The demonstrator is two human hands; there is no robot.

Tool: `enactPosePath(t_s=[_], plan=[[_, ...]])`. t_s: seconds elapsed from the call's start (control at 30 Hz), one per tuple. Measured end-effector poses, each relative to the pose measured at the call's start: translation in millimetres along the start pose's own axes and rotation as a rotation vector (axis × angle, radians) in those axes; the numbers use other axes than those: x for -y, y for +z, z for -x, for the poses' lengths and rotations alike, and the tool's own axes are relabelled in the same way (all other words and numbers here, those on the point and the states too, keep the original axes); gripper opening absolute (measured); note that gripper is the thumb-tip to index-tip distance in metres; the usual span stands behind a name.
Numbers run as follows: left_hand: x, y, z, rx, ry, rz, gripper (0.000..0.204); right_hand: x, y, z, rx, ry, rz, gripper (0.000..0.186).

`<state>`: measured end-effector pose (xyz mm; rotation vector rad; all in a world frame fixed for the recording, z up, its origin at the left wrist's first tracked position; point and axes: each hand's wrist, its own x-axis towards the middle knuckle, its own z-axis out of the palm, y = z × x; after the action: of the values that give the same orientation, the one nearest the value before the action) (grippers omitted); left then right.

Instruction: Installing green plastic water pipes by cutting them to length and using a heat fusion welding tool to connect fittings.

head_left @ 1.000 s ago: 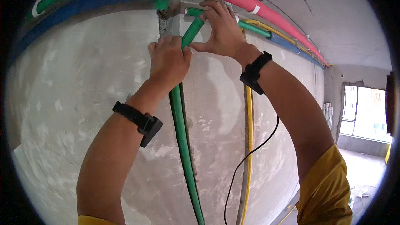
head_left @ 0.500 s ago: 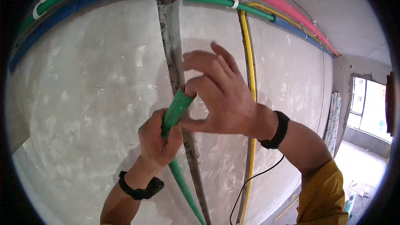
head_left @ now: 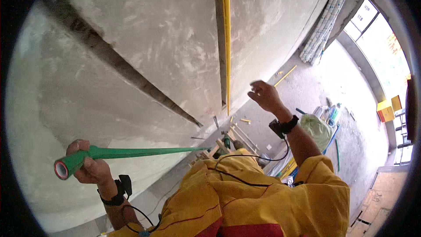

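Observation:
My left hand (head_left: pixel 90 166) is wrapped round a long green plastic pipe (head_left: pixel 144 152) near its thicker end, on the left. That end faces me and shows a white bore with a red ring. From the hand the pipe runs to the right, and its far end goes down toward the floor clutter. My right hand (head_left: pixel 266 97) is raised in front of the wall, right of the yellow conduit (head_left: pixel 226 39). Its fingers are loosely bent and apart, with nothing visible in them. A black band is on each wrist.
A dark groove (head_left: pixel 118 63) slants down the grey wall (head_left: pixel 162 30). Wooden pieces (head_left: pixel 215 151) lie at the wall's foot. Beyond my right arm are a pale green bag (head_left: pixel 316 128) and wrapped long bundles (head_left: pixel 322 26) leaning by the window. A black cable (head_left: pixel 245 156) crosses my yellow clothing.
My view has tipped downward. My left hand has carried the pipe's end to the left, and the pipe now lies nearly across. My right hand has come away from the pipe's end.

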<state>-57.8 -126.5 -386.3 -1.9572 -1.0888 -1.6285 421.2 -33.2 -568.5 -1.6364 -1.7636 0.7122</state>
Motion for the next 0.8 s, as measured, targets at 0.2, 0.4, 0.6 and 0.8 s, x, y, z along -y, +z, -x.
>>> enactPosePath(t_s=[0.2,0.4,0.6,0.8], plan=[[6.5,34.9,78.7,0.234,-0.064,-0.063,0.040,-327.0,118.2,245.9,0.324,0.687,-0.117,0.037],[17.3,87.8,177.6,0.456,0.005,-0.030,0.035,-365.1,173.3,328.5,0.746,0.830,-0.083,0.012],[26.6,132.7,264.0,0.472,-0.007,-0.080,0.034,-352.0,240.1,266.2,0.360,0.830,-0.083,0.033],[53.2,142.8,293.6,0.601,-0.030,-0.070,0.026,-340.8,307.0,217.4,0.479,1.008,-0.326,0.026]])
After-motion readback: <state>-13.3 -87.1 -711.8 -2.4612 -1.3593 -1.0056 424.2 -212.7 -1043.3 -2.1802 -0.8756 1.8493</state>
